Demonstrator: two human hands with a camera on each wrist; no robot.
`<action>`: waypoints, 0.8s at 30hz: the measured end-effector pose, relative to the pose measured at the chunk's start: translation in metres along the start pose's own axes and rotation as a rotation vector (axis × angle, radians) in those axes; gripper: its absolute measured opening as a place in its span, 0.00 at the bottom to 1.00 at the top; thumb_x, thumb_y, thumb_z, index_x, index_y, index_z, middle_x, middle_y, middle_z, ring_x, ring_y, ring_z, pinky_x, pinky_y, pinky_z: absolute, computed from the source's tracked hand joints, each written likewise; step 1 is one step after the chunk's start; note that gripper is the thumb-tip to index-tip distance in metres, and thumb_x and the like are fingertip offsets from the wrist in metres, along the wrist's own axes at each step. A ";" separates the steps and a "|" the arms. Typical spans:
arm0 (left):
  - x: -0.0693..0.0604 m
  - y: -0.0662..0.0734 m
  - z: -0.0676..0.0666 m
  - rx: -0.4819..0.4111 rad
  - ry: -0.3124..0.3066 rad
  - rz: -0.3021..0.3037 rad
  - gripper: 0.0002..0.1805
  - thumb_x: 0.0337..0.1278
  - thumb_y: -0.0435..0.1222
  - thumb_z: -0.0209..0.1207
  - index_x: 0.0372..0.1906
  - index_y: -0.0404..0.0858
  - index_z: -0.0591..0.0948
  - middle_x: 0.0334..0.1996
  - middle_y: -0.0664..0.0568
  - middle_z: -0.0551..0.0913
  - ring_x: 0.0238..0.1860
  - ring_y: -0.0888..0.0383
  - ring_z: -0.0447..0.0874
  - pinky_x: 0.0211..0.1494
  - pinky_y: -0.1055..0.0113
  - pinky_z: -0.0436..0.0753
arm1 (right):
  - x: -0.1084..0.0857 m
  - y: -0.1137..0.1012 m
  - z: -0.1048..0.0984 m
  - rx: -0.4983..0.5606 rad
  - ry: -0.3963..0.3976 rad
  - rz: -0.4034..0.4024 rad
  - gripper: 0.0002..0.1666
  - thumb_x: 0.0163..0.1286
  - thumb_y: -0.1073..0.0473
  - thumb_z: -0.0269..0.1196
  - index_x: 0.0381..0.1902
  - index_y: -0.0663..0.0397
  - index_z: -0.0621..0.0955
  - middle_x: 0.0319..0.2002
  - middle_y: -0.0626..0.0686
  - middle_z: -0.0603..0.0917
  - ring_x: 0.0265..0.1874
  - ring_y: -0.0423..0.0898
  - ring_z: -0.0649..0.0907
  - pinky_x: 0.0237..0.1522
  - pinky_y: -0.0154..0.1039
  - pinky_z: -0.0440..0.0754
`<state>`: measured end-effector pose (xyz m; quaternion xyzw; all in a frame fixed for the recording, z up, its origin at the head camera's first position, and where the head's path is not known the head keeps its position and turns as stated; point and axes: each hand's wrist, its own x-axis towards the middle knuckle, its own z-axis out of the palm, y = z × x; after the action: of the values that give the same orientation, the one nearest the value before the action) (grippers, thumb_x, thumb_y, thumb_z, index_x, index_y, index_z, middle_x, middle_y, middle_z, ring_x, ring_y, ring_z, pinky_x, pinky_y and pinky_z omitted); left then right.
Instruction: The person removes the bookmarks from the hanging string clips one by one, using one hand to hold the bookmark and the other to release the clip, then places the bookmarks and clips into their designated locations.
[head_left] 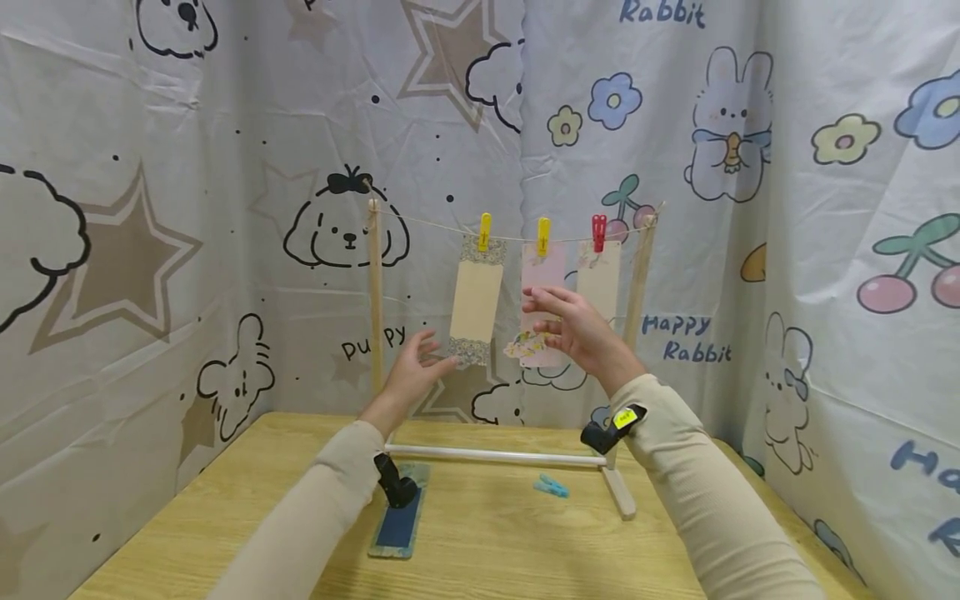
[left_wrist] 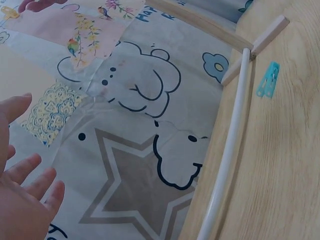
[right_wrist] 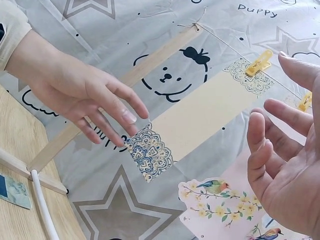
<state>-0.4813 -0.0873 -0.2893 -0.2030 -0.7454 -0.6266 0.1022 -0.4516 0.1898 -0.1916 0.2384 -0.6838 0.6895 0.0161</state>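
My left hand [head_left: 411,373] is held with fingers spread beside the lower end of a cream paper card [head_left: 477,300] with blue lace-patterned ends. Whether its fingertips touch the card I cannot tell. In front of a pink card [head_left: 543,271] with birds and yellow blossoms is my right hand [head_left: 581,333], fingers loosely bent and holding nothing. A yellow clothespin [head_left: 485,232] fixes the cream card to a string [head_left: 427,222]; another yellow clothespin [head_left: 543,237] holds the pink one. At the right, a red clothespin [head_left: 598,232] carries a pale card [head_left: 600,279], partly behind my right hand.
The string runs between a left wooden post [head_left: 376,292] and a right wooden post [head_left: 642,275], joined low down by a white rod [head_left: 495,456]. On the table lie a blue clothespin [head_left: 552,486] and a dark blue card [head_left: 400,533] with a patterned border. Printed curtains [head_left: 442,167] surround the table.
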 end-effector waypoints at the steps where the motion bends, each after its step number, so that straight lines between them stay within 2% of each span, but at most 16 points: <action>1: 0.001 0.001 0.001 0.000 -0.006 0.006 0.44 0.70 0.39 0.66 0.81 0.37 0.54 0.76 0.34 0.61 0.73 0.33 0.61 0.71 0.42 0.67 | 0.001 0.000 0.000 -0.002 0.001 -0.001 0.24 0.82 0.48 0.57 0.66 0.55 0.76 0.53 0.54 0.79 0.36 0.45 0.80 0.35 0.35 0.74; 5: 0.004 0.005 0.006 -0.003 -0.016 0.013 0.42 0.71 0.37 0.65 0.81 0.35 0.55 0.75 0.33 0.63 0.73 0.32 0.62 0.71 0.43 0.67 | 0.004 -0.002 0.000 -0.013 0.008 -0.006 0.24 0.82 0.48 0.57 0.66 0.55 0.76 0.51 0.52 0.80 0.36 0.45 0.80 0.35 0.35 0.74; 8: 0.005 0.006 0.010 0.019 -0.001 0.004 0.40 0.70 0.37 0.65 0.79 0.36 0.58 0.74 0.33 0.65 0.72 0.33 0.64 0.71 0.43 0.68 | 0.005 -0.003 0.000 -0.011 0.009 -0.014 0.24 0.81 0.48 0.58 0.66 0.55 0.76 0.52 0.54 0.80 0.35 0.44 0.80 0.34 0.34 0.74; 12: 0.006 0.003 0.013 0.039 0.011 -0.016 0.38 0.71 0.37 0.65 0.79 0.38 0.60 0.73 0.33 0.66 0.72 0.33 0.64 0.70 0.42 0.69 | 0.008 -0.004 0.001 -0.011 0.015 -0.008 0.23 0.81 0.48 0.59 0.65 0.55 0.76 0.53 0.55 0.79 0.34 0.43 0.80 0.33 0.34 0.75; 17: 0.005 0.000 0.013 0.012 0.021 -0.037 0.38 0.71 0.38 0.66 0.79 0.42 0.61 0.72 0.35 0.68 0.73 0.37 0.65 0.68 0.42 0.71 | 0.013 -0.005 0.003 -0.043 0.018 0.011 0.25 0.80 0.49 0.59 0.67 0.54 0.75 0.55 0.56 0.78 0.35 0.44 0.80 0.34 0.34 0.75; 21: 0.004 0.000 0.014 -0.004 0.045 -0.035 0.37 0.70 0.38 0.66 0.77 0.43 0.63 0.70 0.36 0.71 0.70 0.40 0.68 0.67 0.42 0.72 | 0.018 -0.009 0.007 -0.044 0.019 -0.012 0.25 0.80 0.48 0.60 0.67 0.54 0.75 0.58 0.60 0.77 0.35 0.44 0.80 0.33 0.33 0.76; 24: 0.005 0.000 0.017 -0.016 0.084 -0.027 0.35 0.68 0.37 0.67 0.75 0.40 0.66 0.66 0.34 0.75 0.67 0.41 0.72 0.66 0.43 0.74 | 0.022 -0.012 0.010 -0.029 0.028 -0.028 0.22 0.80 0.48 0.60 0.63 0.53 0.77 0.55 0.58 0.78 0.34 0.44 0.80 0.32 0.32 0.76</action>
<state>-0.4838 -0.0693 -0.2905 -0.1671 -0.7381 -0.6420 0.1233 -0.4642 0.1747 -0.1726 0.2382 -0.6899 0.6825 0.0388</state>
